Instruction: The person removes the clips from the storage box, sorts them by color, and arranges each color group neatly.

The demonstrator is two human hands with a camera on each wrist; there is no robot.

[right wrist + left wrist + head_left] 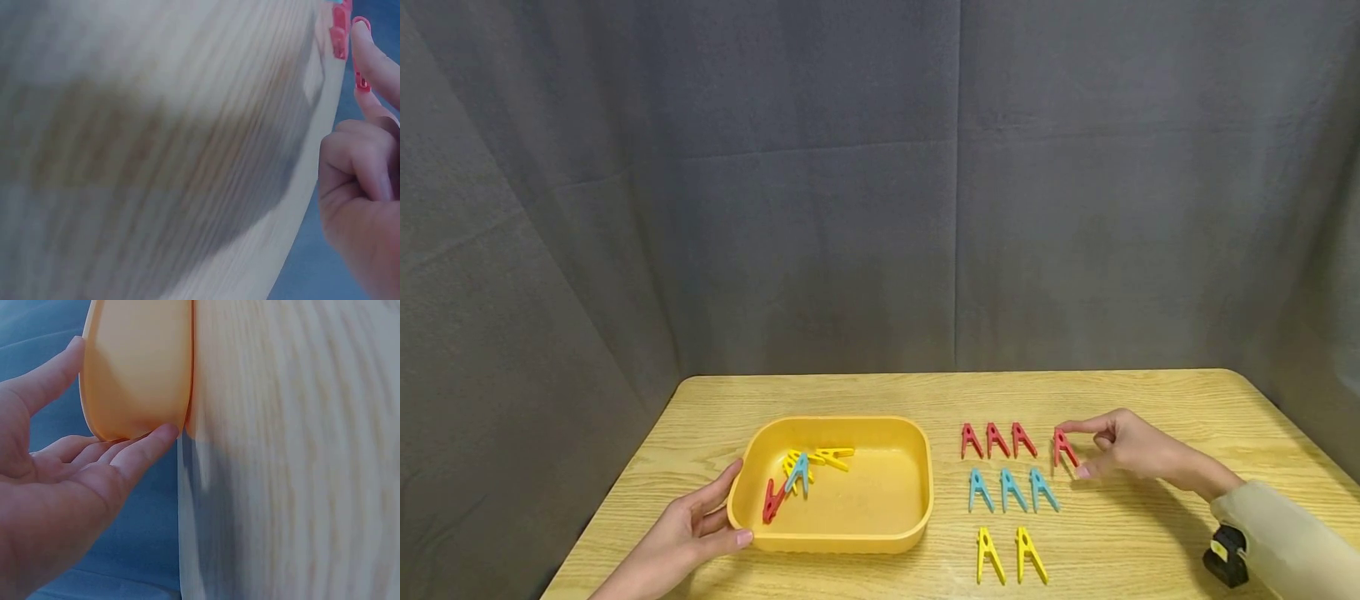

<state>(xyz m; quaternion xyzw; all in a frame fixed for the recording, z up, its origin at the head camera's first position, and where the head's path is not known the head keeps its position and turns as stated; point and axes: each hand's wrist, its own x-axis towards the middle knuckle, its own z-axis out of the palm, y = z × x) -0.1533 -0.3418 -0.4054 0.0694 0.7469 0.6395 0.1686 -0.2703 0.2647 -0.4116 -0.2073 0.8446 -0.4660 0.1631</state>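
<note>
My left hand (688, 533) holds the left end of a yellow plastic tub (917, 500), thumb at the near corner and fingers along the side. In the left wrist view, its fingertips press the tub's outer wall (140, 369). Inside the tub lie a red clothespin (772, 502), a blue clothespin (800, 475) and yellow clothespins (833, 457). My right hand (1131, 446) pinches another red clothespin (1063, 447) lengthwise between thumb and index finger, to the right of a row of three red clothespins (996, 440). The right wrist view shows that held clothespin (361, 78) at the fingertips.
Below the red row are three blue clothespins (1012, 489), then two yellow clothespins (988, 554) nearer me. Everything sits on a wood-grain table (1112, 550). A grey curtain (820, 208) hangs behind the table and at both sides. A black wrist device (1227, 557) is on the right sleeve.
</note>
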